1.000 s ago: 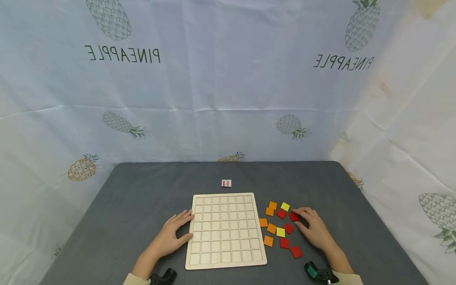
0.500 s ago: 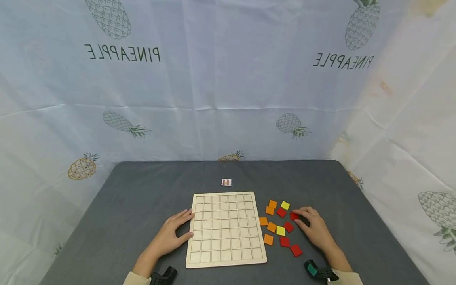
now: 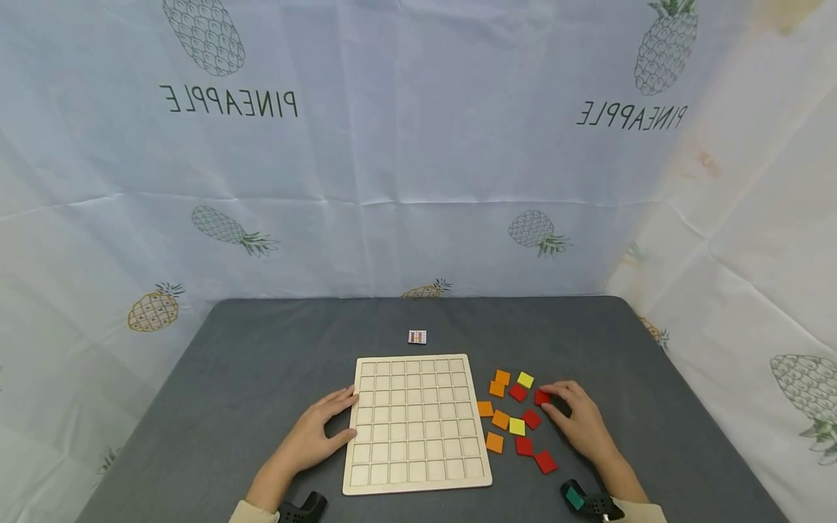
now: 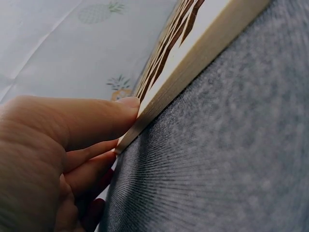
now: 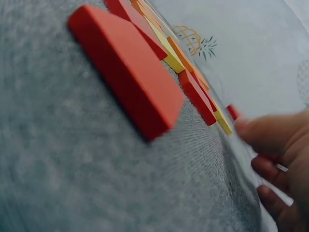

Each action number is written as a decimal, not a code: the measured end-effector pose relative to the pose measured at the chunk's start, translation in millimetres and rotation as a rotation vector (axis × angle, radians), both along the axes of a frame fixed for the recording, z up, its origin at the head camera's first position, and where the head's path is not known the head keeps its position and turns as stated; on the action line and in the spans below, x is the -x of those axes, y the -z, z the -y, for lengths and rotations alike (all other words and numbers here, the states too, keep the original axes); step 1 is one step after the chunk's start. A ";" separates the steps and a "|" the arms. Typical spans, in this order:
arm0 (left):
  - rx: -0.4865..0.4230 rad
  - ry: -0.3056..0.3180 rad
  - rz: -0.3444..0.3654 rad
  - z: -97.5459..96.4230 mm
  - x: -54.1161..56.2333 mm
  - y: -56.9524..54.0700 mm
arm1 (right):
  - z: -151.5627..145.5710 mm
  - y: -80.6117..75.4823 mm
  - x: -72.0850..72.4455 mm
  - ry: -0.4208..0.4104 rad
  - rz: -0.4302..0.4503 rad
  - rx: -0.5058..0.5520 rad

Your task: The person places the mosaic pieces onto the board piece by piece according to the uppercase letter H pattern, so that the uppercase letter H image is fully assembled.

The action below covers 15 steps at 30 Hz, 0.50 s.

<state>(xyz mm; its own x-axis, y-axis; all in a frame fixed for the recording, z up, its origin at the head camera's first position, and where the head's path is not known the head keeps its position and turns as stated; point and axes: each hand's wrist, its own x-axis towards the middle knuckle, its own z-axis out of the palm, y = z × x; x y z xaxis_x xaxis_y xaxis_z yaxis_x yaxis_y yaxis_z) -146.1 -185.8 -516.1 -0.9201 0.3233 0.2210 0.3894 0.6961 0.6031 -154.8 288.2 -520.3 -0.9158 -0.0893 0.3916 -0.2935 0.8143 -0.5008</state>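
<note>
A pale wooden board (image 3: 416, 485) with a grid of square cells lies on the dark grey table. My left hand (image 3: 316, 430) rests at its left side, thumb and fingertips against the edge with the fingers nearly straight. In the left wrist view the thumb (image 4: 104, 118) touches the edge of the board (image 4: 193, 58). To the right of the board, my right hand (image 3: 580, 419) pinches a red square tile (image 3: 541, 397) between thumb and fingers. Only a sliver of that red tile (image 5: 232, 112) shows past the thumb in the right wrist view.
Loose orange (image 3: 495, 442), yellow (image 3: 517, 426) and red tiles (image 3: 546, 462) lie between the board and my right hand. One orange tile (image 3: 484, 409) sits right at the board's edge. Beyond the board is a small patterned card (image 3: 417, 337). A pineapple-print curtain (image 3: 418, 167) stands behind the table.
The right hand's fingers have drawn together on the red tile, whose visible part has become smaller. The left hand stays at the board's edge, and the view shifts slightly.
</note>
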 end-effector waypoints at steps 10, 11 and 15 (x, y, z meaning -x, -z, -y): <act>-0.017 -0.009 0.059 0.0 0.0 -2.1 | 36.0 -19.3 2.9 -0.101 -0.054 0.031; -0.019 -0.011 0.062 -0.1 -0.1 -1.9 | 40.1 -20.3 3.6 -0.114 -0.049 0.033; -0.017 -0.019 0.055 -0.9 -0.1 0.1 | 55.0 -23.4 7.9 -0.176 -0.051 0.062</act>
